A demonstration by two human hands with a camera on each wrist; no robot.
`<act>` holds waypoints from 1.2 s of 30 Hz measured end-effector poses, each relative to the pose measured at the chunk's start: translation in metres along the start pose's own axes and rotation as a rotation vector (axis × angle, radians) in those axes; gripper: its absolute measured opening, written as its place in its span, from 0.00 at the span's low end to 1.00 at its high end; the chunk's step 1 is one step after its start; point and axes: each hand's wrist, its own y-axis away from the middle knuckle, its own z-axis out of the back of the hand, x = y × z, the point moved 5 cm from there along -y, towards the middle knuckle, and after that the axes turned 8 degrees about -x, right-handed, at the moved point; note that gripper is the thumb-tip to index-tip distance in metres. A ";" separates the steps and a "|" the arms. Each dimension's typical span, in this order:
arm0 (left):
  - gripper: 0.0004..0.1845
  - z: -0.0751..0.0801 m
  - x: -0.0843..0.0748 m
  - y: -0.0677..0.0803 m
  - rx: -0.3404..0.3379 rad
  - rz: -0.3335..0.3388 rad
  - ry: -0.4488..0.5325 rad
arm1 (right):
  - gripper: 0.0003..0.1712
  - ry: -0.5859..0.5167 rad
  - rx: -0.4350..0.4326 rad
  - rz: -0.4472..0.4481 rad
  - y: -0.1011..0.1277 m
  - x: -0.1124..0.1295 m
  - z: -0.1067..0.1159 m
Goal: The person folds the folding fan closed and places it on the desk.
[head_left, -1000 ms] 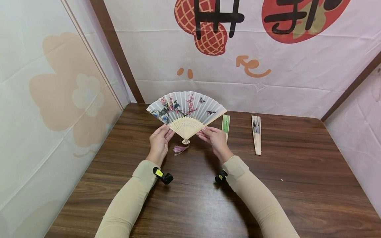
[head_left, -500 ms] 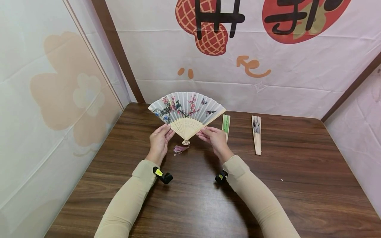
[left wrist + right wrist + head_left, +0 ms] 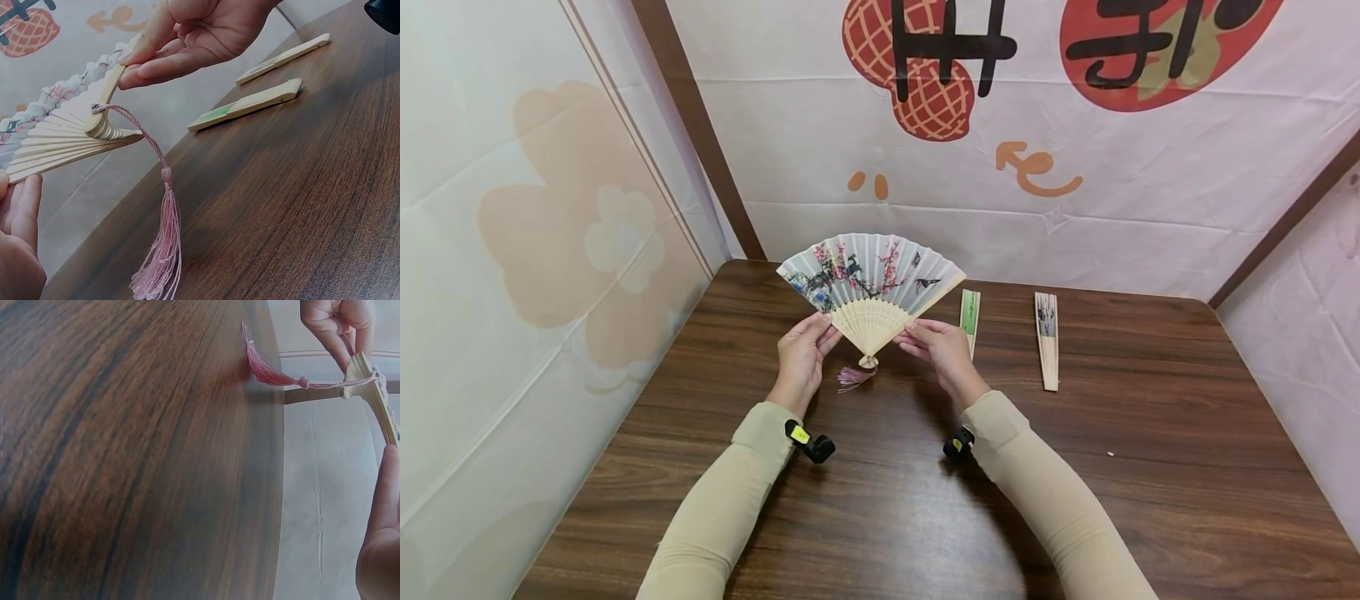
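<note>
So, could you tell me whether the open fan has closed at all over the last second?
Yes, slightly. The open fan has narrowed: its right tip has drawn left, away from the folded green fan lying on the table.

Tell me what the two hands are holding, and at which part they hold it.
An open paper fan. The left hand pinches its left outer bamboo rib, and the right hand pinches its right outer rib, both near the pivot.

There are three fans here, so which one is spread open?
The flower-painted fan, held above the table between the left hand and right hand. The green-edged fan and the other folded fan lie closed.
</note>
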 end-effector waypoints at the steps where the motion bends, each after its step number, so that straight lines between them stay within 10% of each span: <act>1: 0.10 0.000 0.000 0.000 0.001 0.000 -0.004 | 0.12 0.001 0.002 0.001 0.000 0.000 0.000; 36: 0.10 -0.001 0.005 0.001 0.011 0.009 -0.065 | 0.10 0.071 0.048 0.013 0.000 0.003 -0.001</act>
